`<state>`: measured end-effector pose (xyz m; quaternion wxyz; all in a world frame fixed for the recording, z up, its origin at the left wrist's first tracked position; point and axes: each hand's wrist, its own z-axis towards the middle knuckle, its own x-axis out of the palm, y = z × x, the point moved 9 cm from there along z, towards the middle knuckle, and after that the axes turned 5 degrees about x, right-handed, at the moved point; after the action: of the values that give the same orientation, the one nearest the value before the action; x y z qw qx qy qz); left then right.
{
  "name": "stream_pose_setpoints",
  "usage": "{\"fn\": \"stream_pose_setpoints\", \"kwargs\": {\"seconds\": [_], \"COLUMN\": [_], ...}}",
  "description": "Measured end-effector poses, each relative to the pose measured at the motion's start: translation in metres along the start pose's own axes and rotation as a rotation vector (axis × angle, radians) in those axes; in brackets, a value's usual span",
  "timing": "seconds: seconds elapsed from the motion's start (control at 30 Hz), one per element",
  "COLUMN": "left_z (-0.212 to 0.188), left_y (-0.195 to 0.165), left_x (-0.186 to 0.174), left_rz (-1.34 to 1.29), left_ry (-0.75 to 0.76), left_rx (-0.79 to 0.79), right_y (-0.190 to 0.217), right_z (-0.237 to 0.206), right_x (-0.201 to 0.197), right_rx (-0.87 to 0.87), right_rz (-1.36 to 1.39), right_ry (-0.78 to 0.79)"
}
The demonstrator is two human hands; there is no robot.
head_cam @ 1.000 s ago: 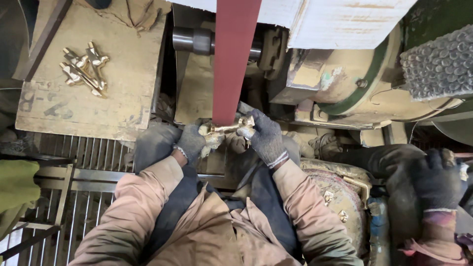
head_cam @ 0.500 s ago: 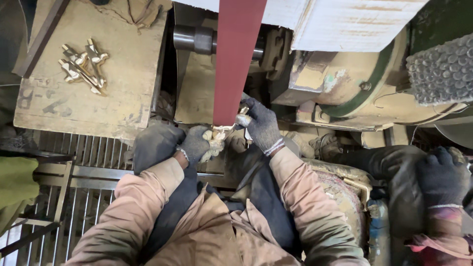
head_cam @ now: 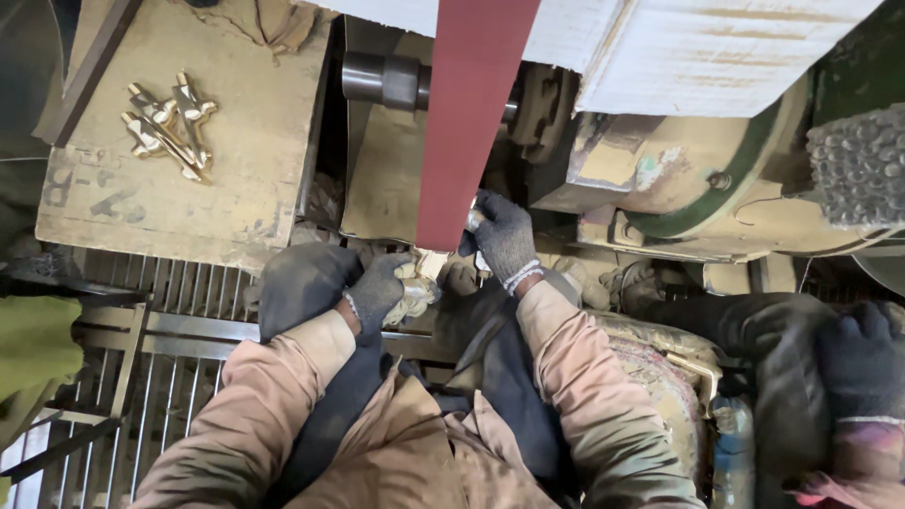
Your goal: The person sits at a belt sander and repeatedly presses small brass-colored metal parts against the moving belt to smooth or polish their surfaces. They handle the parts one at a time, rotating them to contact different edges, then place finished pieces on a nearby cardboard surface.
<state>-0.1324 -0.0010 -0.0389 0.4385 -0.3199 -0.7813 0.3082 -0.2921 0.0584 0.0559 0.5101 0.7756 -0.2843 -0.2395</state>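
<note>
Both my hands wear dark knit gloves. My left hand (head_cam: pixel 379 287) and my right hand (head_cam: pixel 501 236) grip the two ends of a brass fitting (head_cam: pixel 426 268). The fitting is pressed up against the lower end of a red sanding belt (head_cam: pixel 471 113), which hides most of it. Only a pale brass bit shows between the gloves, beside a scrap of pale cloth at my left hand. My right hand sits higher, against the belt's right edge.
Several finished brass fittings (head_cam: pixel 168 121) lie in a pile on a worn wooden board (head_cam: pixel 236 170) at the upper left. The belt's roller shaft (head_cam: pixel 382 80) and the dusty machine body (head_cam: pixel 698 179) are behind. Another person's gloved hand (head_cam: pixel 863 353) is at the right, near a plastic bottle (head_cam: pixel 733 443).
The brass fitting was held clear below the belt and fully visible. Both hands have lifted it up and forward against the belt, my right hand rising furthest.
</note>
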Motion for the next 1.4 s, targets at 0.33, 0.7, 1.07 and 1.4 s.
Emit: {"fn": "stream_pose_setpoints", "kwargs": {"seconds": [0.33, 0.7, 1.07, 1.4], "left_z": [-0.003, -0.007, -0.052, -0.094], "left_y": [-0.01, -0.037, -0.029, -0.044], "left_x": [0.003, 0.02, 0.004, 0.018], "left_rz": [-0.163, -0.246, -0.137, 0.02], "left_ry": [0.033, 0.148, 0.244, 0.296], "left_rx": [0.045, 0.053, 0.07, 0.306], "right_y": [-0.008, 0.016, -0.001, 0.087], "right_z": [0.007, 0.001, -0.094, -0.216], "right_x": [0.0, 0.02, -0.01, -0.008], "right_rx": [0.16, -0.151, 0.084, -0.644], "right_rz": [-0.032, -0.512, 0.32, -0.171], "right_ry": [-0.053, 0.076, -0.004, -0.093]}}
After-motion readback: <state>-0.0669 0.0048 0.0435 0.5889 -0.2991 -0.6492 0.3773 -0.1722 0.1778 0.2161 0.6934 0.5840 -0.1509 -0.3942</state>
